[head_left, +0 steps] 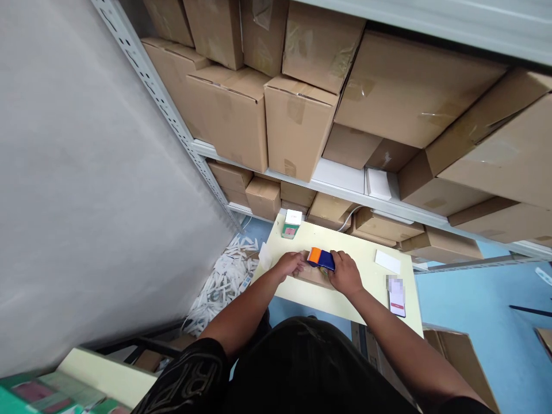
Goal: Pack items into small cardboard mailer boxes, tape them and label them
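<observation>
Our right hand point(347, 275) clasps the orange-blue tape dispenser point(321, 259) over a cardboard box point(313, 276); left hand point(288, 264) at box's left end, grip we can't tell.

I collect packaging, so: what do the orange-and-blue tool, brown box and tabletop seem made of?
The orange-and-blue tool is probably smooth plastic, given its bright, even colours. The brown box looks like matte cardboard, judging by its plain tan surface. The tabletop is smooth and pale yellow: perhaps laminate or painted board.

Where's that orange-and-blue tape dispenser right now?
In the head view, the dispenser is below and right of centre, in the right hand, over the cardboard box.
</observation>
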Available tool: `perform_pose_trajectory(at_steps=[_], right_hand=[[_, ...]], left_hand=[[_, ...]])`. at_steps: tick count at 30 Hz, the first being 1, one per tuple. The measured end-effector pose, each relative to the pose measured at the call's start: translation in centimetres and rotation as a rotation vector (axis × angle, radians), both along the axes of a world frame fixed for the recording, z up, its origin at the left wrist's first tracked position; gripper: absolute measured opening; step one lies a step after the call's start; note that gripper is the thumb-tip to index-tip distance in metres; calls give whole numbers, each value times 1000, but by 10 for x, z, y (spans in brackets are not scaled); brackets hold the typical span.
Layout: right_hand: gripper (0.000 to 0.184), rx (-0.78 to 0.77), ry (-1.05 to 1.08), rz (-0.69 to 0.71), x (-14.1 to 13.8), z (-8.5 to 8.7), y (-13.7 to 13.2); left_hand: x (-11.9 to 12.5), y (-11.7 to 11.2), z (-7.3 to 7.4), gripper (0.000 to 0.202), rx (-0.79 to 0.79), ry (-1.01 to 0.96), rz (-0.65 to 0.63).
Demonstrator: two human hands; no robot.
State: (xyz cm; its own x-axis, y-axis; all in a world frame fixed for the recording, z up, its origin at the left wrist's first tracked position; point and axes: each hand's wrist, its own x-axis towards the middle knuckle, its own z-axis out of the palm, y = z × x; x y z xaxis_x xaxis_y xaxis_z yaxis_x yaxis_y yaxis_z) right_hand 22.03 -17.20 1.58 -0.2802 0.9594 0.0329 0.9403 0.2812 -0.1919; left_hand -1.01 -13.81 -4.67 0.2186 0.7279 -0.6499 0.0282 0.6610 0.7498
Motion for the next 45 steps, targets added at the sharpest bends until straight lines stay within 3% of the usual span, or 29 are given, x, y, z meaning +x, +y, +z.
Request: perform_pose_trajectory(at_steps=[5,10,14,18,24,29,35,45], right_hand=[[62,6,78,-4,3,-5,-5],[64,28,144,7,4,-10,-8],[64,50,182,14,4,-11,-8],[61,78,155,34,6,-8,-10],[56,31,0,33,9,10,-12],[56,-25,-100,59,26,22,-19],[56,-102,-167,80,40,27,-29],[55,-182,-302,32,18,33,-23]], left_hand=[[10,3,18,54,-149,-200,-45],[25,1,21,44,-170,-337,19],[31,-4,17,28,-88,-304,45],[33,-8,15,24,1,-192,55],[34,-5,12,22,152,5,63],[8,3,0,22,226,135,61],[-34,-2,-24,28,293,330,36],[-12,-6,-54,31,365,623,-21]])
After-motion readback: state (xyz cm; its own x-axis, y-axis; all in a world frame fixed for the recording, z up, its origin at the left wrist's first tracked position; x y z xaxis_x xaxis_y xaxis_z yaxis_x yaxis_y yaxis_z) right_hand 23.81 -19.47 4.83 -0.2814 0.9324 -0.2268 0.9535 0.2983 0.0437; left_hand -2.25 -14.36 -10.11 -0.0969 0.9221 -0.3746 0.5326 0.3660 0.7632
